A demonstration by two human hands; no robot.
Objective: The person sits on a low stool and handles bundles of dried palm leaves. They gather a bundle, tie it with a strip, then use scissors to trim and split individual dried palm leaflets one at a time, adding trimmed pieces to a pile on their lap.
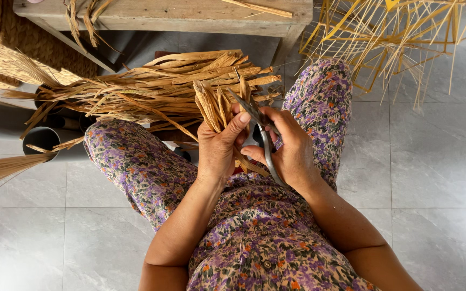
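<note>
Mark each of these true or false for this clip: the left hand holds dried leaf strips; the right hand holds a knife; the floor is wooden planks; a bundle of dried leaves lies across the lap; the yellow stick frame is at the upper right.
1. The left hand holds dried leaf strips. True.
2. The right hand holds a knife. False: it holds metal scissors.
3. The floor is wooden planks. False: it is grey tiles.
4. A bundle of dried leaves lies across the lap. True.
5. The yellow stick frame is at the upper right. True.
</note>
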